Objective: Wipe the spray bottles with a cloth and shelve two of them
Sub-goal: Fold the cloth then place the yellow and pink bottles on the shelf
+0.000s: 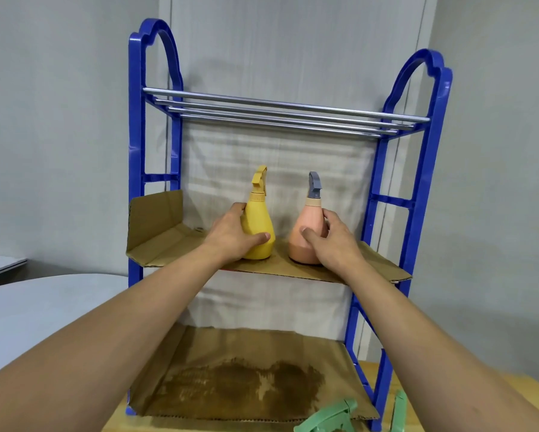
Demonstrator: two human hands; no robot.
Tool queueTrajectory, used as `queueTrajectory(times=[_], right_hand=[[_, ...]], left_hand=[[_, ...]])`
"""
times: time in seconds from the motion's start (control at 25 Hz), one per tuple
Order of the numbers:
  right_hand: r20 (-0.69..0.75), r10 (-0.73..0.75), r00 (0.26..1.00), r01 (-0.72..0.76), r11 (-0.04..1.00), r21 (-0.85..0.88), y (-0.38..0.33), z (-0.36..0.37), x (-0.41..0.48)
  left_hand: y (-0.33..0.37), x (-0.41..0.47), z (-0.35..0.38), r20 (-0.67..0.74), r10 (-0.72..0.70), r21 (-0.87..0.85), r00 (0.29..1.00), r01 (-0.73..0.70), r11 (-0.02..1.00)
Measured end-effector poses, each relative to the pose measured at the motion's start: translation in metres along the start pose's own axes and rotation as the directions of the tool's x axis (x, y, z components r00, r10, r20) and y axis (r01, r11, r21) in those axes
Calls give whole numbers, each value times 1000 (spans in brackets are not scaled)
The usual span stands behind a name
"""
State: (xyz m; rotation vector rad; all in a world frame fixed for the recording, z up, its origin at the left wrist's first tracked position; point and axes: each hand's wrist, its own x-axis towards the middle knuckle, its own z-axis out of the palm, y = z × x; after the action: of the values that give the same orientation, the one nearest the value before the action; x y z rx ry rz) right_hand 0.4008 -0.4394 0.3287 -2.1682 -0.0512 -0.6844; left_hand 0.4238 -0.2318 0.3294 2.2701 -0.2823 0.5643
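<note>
left hand (231, 233) grips my yellow bottle (258, 227), right hand (332, 241) grips the pink bottle (305, 235), both upright on the middle shelf (364, 265).

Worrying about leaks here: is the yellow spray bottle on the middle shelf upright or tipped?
Upright. The yellow spray bottle stands on its base on the cardboard liner, nozzle up, left hand gripping it.
</note>
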Motion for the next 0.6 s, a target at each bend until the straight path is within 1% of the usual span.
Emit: queueTrajectory(times=[0.08,0.2,0.28,0.36,0.44,0.52,0.6], right_hand=[[3,0,1000,0,1000,-19,0,0,-1],[-32,20,999,-20,1000,-6,-3,-6,-8],[-68,0,998,0,1000,3,-8,-15,-19],[-98,-52,994,52,999,0,-11,-24,-35],[-120,-91,989,92,996,3,-13,-33,-59],[-134,-106,985,110,994,25,-12,-39,-88],[-158,-111,981,125,989,77,-6,-43,-119]], left_hand=[[0,-2,-1,15,-12,9,1000,12,1000],[6,-7,-4,38,-13,53,999,11,999],[9,-17,-8,13,9,92,1000,-10,996],[11,-35,-14,-32,60,102,998,-57,993],[13,-63,-18,-73,154,103,985,-147,984],[13,-97,-17,-113,252,96,961,-242,965],[12,-137,-12,-121,303,54,945,-298,953]])
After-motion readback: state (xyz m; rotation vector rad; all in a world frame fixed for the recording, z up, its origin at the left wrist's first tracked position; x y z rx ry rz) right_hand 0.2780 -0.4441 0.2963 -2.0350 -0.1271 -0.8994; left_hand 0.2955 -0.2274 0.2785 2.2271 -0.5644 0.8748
